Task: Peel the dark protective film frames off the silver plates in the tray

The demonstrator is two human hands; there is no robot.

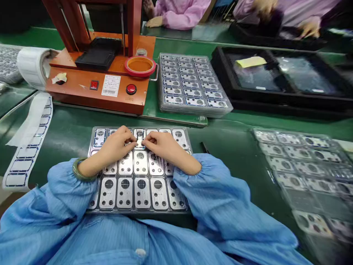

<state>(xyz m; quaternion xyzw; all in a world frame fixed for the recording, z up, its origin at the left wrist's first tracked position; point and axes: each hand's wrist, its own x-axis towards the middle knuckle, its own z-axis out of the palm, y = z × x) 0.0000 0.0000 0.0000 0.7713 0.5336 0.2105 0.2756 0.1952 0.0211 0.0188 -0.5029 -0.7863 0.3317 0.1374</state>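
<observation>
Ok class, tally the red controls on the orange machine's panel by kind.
Square red rocker switch: 1
Round red push button: 1
Total: 2

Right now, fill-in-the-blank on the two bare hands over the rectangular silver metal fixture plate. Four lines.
The left hand wears a green ____ at its wrist.
The right hand comes from a ____ sleeve.
A strip of white labels with blue outlines lies to the ____ of the silver metal fixture plate.
The round push button on the orange machine is ____.

Missing words: bangle; blue; left; red.
</observation>
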